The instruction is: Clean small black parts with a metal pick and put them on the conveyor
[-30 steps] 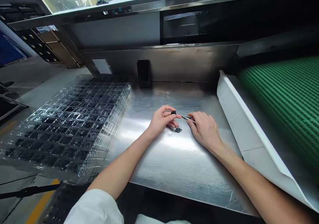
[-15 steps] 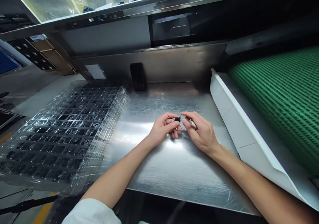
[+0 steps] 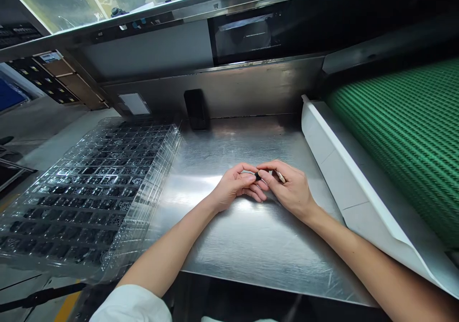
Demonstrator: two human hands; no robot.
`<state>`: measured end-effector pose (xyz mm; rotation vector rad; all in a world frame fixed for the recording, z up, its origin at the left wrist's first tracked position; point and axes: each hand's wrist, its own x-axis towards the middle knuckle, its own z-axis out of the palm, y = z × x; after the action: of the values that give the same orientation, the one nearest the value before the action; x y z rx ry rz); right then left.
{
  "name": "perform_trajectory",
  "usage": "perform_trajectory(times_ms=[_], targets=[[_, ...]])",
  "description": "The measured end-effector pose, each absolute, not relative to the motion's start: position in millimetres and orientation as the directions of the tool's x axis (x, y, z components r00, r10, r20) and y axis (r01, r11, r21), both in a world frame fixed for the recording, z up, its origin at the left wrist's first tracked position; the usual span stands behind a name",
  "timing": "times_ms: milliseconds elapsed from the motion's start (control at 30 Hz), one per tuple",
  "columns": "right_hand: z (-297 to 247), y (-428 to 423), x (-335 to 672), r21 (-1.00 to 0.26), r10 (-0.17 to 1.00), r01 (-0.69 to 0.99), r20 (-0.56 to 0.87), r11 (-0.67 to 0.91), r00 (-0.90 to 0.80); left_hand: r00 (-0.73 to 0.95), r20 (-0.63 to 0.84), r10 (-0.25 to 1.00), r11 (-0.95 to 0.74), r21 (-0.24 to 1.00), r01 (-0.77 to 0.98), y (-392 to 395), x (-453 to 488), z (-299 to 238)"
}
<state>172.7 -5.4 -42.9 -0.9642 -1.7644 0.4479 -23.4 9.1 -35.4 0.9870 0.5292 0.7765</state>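
Observation:
My left hand (image 3: 234, 187) rests on the steel table (image 3: 247, 245) and pinches a small black part (image 3: 257, 175) between thumb and fingers. My right hand (image 3: 289, 188) meets it from the right, its fingertips touching the same black part. A thin metal tool, likely tweezers (image 3: 280, 177), lies tucked in my right hand between the fingers. The two hands touch at the fingertips near the table's middle. The second black part that lay on the table is hidden under the hands.
A stack of clear plastic trays (image 3: 100, 188) with several small black parts in their cells lies at the left. A white guard (image 3: 344, 169) borders a green ribbed conveyor belt (image 3: 405, 135) at the right. A black block (image 3: 195, 109) stands against the back wall.
My right hand has moved left, pulled the tweezers back into its palm and brought its fingertips onto the black part. The loose black part on the table is no longer visible.

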Motion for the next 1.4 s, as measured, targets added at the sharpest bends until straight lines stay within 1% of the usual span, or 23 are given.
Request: perform_trajectory(times_ms=[133,300,467,633,767,867,1200,1400], targets=[[-42,-7,172,-0.755,0.831,0.361,0.542,0.547,-0.124,0.613,-0.064,0.788,0.325,0.888,-0.325,9,-26,-32],[-39,-9,171,-0.848,0.899,0.305,0.427,0.434,-0.095,0.593,-0.066,0.803,0.31,0.895,-0.32,9,-27,-28],[-36,-9,170,-0.883,0.927,0.285,0.364,0.374,-0.088,0.614,-0.079,0.785,0.336,0.888,-0.315,10,-28,-26],[-35,-10,171,-0.917,0.954,0.264,0.294,0.298,-0.058,0.616,-0.043,0.787,0.323,0.879,-0.352,11,-29,-29],[-37,-8,173,-0.92,0.957,0.269,0.286,0.286,-0.038,0.572,-0.002,0.82,0.262,0.891,-0.372,11,-28,-32],[-38,-8,173,-0.922,0.957,0.26,0.284,0.287,-0.049,0.551,-0.002,0.834,0.244,0.898,-0.366,11,-27,-35],[-34,-11,172,-0.908,0.951,0.285,0.299,0.308,-0.076,0.575,-0.036,0.818,0.26,0.914,-0.312,12,-26,-36],[-35,-10,171,-0.892,0.944,0.311,0.308,0.329,-0.117,0.59,-0.039,0.807,0.292,0.894,-0.34,12,-26,-32]])
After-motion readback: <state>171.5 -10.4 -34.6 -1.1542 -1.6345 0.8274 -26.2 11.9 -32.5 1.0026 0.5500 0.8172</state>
